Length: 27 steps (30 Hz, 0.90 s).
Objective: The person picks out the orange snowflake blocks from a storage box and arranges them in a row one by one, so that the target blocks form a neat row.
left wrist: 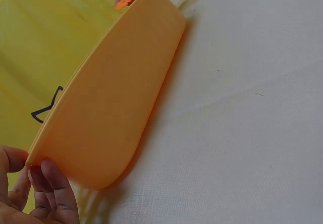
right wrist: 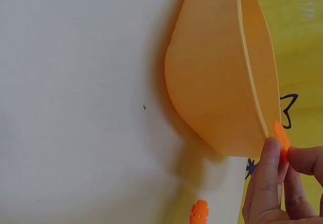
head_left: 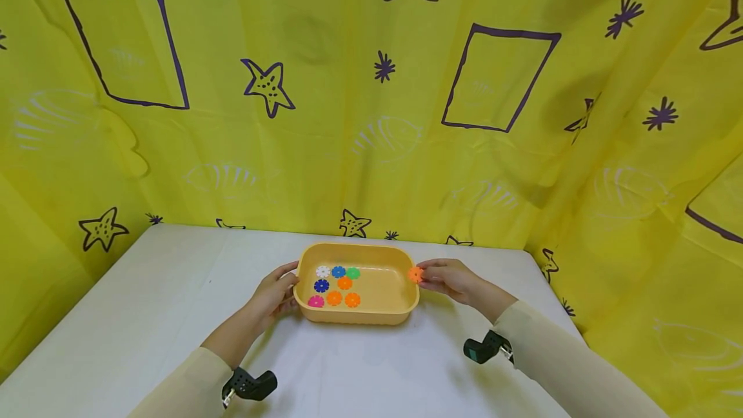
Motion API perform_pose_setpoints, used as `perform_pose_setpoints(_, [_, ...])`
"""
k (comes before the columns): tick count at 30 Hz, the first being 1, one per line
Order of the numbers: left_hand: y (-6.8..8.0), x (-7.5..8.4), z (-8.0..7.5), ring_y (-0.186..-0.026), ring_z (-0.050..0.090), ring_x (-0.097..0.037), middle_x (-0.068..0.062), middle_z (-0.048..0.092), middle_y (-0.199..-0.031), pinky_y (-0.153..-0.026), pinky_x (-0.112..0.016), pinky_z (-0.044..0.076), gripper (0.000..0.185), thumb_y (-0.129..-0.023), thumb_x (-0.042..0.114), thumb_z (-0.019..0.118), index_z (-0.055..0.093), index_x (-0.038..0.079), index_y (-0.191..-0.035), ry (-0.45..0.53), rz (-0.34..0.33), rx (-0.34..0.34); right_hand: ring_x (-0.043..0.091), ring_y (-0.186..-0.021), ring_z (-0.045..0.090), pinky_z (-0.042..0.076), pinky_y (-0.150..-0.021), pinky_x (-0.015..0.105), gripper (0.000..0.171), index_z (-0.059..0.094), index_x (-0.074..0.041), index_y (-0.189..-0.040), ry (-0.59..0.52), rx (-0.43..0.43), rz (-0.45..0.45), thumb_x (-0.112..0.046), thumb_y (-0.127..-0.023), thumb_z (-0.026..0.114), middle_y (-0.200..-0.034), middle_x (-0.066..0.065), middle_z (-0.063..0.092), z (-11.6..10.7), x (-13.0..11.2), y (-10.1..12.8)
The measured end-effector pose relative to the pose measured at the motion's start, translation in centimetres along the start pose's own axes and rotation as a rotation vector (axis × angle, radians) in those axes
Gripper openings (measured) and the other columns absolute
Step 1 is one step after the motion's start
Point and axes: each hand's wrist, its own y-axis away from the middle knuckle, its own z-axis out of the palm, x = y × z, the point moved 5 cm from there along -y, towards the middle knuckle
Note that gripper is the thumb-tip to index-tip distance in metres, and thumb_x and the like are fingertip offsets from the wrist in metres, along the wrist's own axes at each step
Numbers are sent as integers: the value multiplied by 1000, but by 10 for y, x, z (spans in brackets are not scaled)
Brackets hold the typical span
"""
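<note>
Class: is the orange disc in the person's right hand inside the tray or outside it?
Outside: right hand pinches orange disc beside the tray rim.

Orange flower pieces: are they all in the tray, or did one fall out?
One orange piece lies loose on the white table, outside the tray, near the right hand, which pinches another orange piece at the rim. The others lie inside.

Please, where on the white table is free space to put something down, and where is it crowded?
The white table is bare left of the left hand, and in front of the orange plastic tray between both sleeves. One orange snowflake disc lies beside the right hand. Crowded: the tray's left half, with coloured discs.
</note>
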Motion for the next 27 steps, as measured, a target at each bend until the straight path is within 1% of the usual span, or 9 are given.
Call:
perform_pose_setpoints(5, [0, 0, 0, -82, 51, -17, -17, 48, -122, -68, -23, 48, 53, -97, 18, 48, 39, 16, -149, 9, 1, -1, 13, -83, 69, 54, -90, 33, 46, 43, 17, -136, 1, 7, 2, 4, -94, 53, -104, 11, 65, -5, 3, -1])
perform_pose_setpoints(12, [-1, -1, 0, -82, 51, -17, -15, 49, -119, -67, -23, 48, 52, -96, 17, 48, 40, 17, -148, 9, 1, 4, 14, -84, 69, 55, -87, 31, 47, 42, 16, -137, -11, 12, 5, 3, -94, 53, -106, 11, 63, -13, 7, -1])
perform_pose_setpoints(16, [-1, 0, 0, -83, 51, -18, -16, 49, -122, -67, -23, 48, 53, -96, 17, 48, 40, 16, -148, 5, 0, 2, 15, -84, 69, 54, -90, 32, 48, 41, 16, -138, -26, 23, 15, 4, -94, 53, -109, 14, 61, -17, 9, 0])
perform_pose_setpoints(19, [0, 0, 0, -83, 52, -18, -16, 49, -122, -67, -23, 48, 53, -96, 17, 48, 40, 16, -148, 8, 1, 2, 15, -87, 69, 53, -92, 34, 49, 39, 17, -139, -29, 17, 12, 4, -94, 53, -110, 13, 61, -19, 9, 1])
perform_pose_setpoints(24, [2, 1, 0, -79, 53, -14, -12, 52, -112, -64, -22, 49, 53, -96, 15, 48, 40, 14, -148, 26, 23, -6, 15, -89, 69, 54, -90, 32, 48, 39, 18, -138, -30, 15, 1, 3, -95, 53, -104, 9, 65, -23, 11, 4])
perform_pose_setpoints(27, [2, 2, 0, -77, 53, -13, -9, 53, -106, -63, -22, 49, 53, -95, 13, 48, 41, 12, -147, 31, 35, -12, 16, -90, 69, 54, -89, 31, 47, 40, 18, -138, -18, 26, 2, 1, -96, 53, -105, 9, 64, -25, 12, 5])
